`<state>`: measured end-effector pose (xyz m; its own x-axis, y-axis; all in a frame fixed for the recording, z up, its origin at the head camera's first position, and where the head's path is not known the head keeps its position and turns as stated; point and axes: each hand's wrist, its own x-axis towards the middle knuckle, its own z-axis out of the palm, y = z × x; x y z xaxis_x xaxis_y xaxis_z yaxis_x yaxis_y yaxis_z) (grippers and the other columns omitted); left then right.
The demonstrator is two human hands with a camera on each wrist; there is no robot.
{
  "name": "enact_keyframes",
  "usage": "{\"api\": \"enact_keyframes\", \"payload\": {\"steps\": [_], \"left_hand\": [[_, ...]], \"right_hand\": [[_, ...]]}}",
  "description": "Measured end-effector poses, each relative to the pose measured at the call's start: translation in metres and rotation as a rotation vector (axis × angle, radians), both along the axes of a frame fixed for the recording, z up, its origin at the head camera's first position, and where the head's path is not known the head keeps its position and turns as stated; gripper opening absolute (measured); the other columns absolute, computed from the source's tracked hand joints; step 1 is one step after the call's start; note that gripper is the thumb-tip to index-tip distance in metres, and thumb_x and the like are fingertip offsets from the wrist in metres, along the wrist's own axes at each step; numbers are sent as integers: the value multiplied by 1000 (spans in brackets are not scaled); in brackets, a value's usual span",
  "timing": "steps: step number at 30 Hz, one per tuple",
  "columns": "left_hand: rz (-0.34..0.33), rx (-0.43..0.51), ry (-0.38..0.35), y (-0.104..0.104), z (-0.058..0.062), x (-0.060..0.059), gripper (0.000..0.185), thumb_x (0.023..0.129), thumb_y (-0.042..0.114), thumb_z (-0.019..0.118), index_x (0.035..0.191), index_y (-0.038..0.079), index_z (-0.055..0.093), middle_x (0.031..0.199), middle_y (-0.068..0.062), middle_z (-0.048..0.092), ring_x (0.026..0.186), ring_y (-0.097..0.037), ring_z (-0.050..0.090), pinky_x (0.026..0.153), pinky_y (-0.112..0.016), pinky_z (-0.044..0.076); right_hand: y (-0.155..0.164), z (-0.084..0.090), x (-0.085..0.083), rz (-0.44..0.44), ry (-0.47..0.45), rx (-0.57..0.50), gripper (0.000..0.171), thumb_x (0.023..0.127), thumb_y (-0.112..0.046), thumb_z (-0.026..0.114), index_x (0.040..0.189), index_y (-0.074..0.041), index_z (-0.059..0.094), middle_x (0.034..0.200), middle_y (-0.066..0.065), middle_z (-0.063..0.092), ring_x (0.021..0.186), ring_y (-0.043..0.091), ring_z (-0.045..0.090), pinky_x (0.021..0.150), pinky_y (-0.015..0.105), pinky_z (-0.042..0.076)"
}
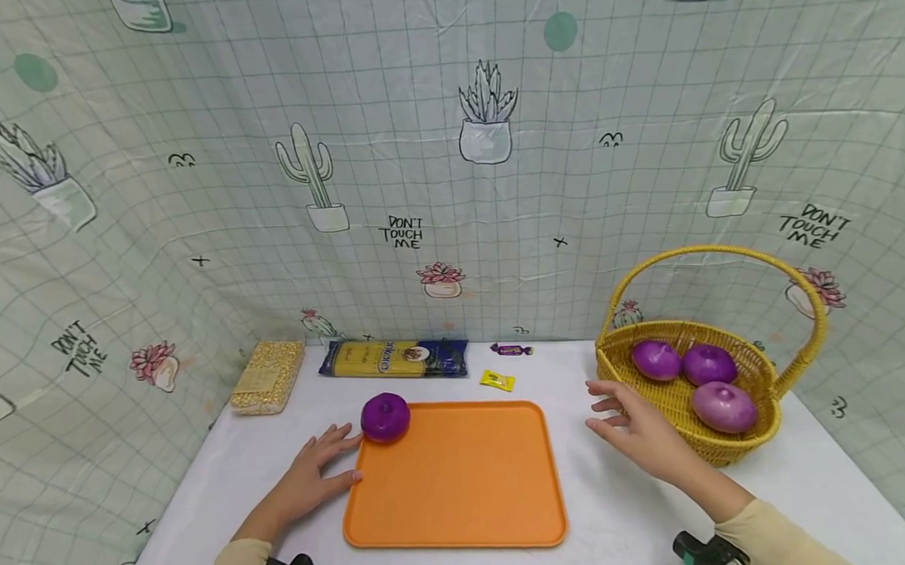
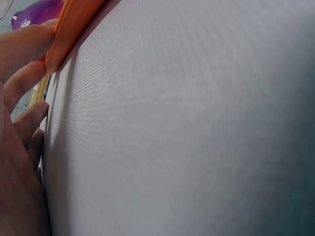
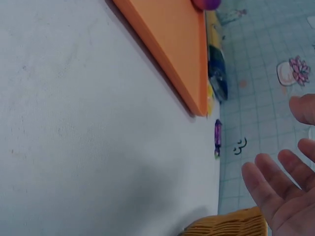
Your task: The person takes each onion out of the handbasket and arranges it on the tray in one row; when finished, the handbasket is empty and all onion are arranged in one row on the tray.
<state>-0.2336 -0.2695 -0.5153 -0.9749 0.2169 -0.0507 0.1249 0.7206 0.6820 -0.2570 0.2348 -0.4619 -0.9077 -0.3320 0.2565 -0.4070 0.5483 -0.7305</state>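
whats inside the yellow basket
Three purple onions lie inside the yellow basket, all in plain sight. The near wall hides the basket floor below them. The right hand hovers open just outside it.

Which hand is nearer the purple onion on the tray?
Left. The left hand rests beside the purple onion at the orange tray corner; the right hand hovers by the basket.

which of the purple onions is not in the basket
The purple onion at the orange tray's far-left corner, beside the left hand. The other three onions lie inside the yellow basket on the right.
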Motion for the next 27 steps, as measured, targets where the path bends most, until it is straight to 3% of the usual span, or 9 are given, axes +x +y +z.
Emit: {"api": "enact_keyframes", "payload": {"steps": [6, 13, 20, 23, 27], "left_hand": [[-4, -1, -10, -2, 0, 0, 63, 90, 40, 77, 144, 10, 59, 159, -19, 39, 153, -43, 16, 123, -62, -1], [-6, 10, -12, -1, -1, -1, 63, 91, 39, 77, 143, 9, 59, 159, -20, 38, 153, -44, 15, 123, -62, -2], [-5, 12, -9, -1, 0, 0, 63, 90, 39, 77, 143, 9, 59, 159, -20, 38, 153, -44, 15, 123, -62, -2], [-4, 14, -10, -1, 0, 0, 63, 90, 39, 77, 143, 9, 59, 159, -20, 39, 153, -44, 15, 123, -62, -2], [-3, 14, -13, -1, 0, 0, 63, 90, 38, 77, 143, 9, 59, 159, -20, 39, 153, -44, 15, 123, -63, -2]], "right_hand": [[10, 6, -1, -23, 44, -4, 48, 98, -13, 69, 140, 1, 50, 134, 20, 56, 111, 39, 63, 89, 35, 60], [26, 18, -6, -83, 61, 21, 48, 99, -17, 70, 140, -1, 51, 134, 19, 57, 112, 38, 65, 86, 11, 52], [42, 27, -10, -106, 76, 38, 50, 101, -19, 67, 143, 0, 49, 140, 23, 53, 115, 40, 63, 85, 8, 49], [47, 29, -13, -124, 54, 60, 52, 101, -21, 67, 144, 1, 47, 141, 24, 51, 117, 43, 61, 87, 16, 55], [55, 32, -19, -144, 10, 116, 56, 102, -24, 65, 145, 4, 45, 140, 28, 48, 120, 46, 58, 88, 43, 60]]}}
